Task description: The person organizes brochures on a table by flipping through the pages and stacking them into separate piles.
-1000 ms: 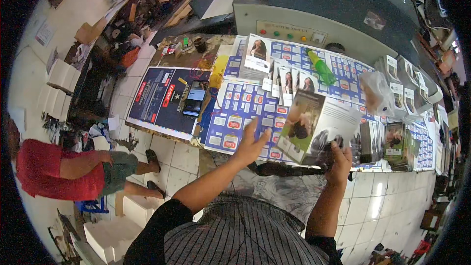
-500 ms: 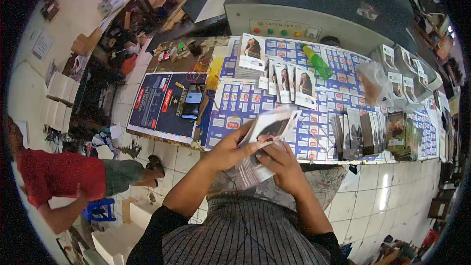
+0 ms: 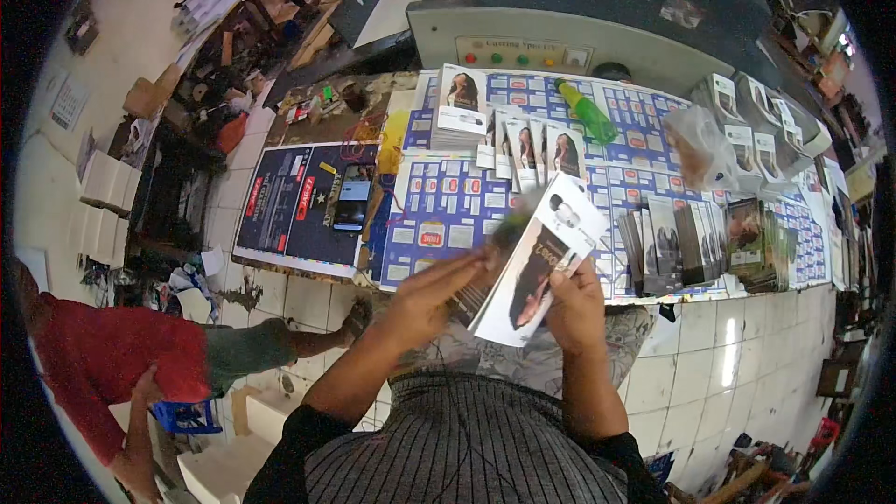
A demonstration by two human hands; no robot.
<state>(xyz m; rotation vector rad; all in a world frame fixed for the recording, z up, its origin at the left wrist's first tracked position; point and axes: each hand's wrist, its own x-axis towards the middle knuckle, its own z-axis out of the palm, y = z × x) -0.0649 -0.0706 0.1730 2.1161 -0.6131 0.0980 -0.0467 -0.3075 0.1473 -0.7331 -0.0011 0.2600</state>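
Observation:
In front of my waist, my right hand [image 3: 577, 308] grips a flat, folded white carton [image 3: 532, 289] by its right edge, thumb on the face. The carton is printed with a figure with long dark hair and stands tilted, its top leaning right. My left hand [image 3: 429, 299] is at the carton's left side, its fingers smeared by motion. A dark, blurred panel shows between that hand and the white face; whether it is part of the same carton I cannot tell. Beyond the hands, similar cartons [image 3: 527, 145] lie fanned out beside a taller carton pile [image 3: 459, 112].
Printed blue sheets [image 3: 439, 196] cover the table. A row of cartons [image 3: 667, 238], green-brown packs [image 3: 751, 238], a plastic bag [image 3: 698, 149] and a green bottle [image 3: 586, 112] are to the right. A phone [image 3: 353, 196] lies left. A person in red [image 3: 131, 345] is at far left.
The carton has turned so its white printed face shows more fully, and its top has shifted right. My right hand has moved to its right edge; my left hand has slid down and left.

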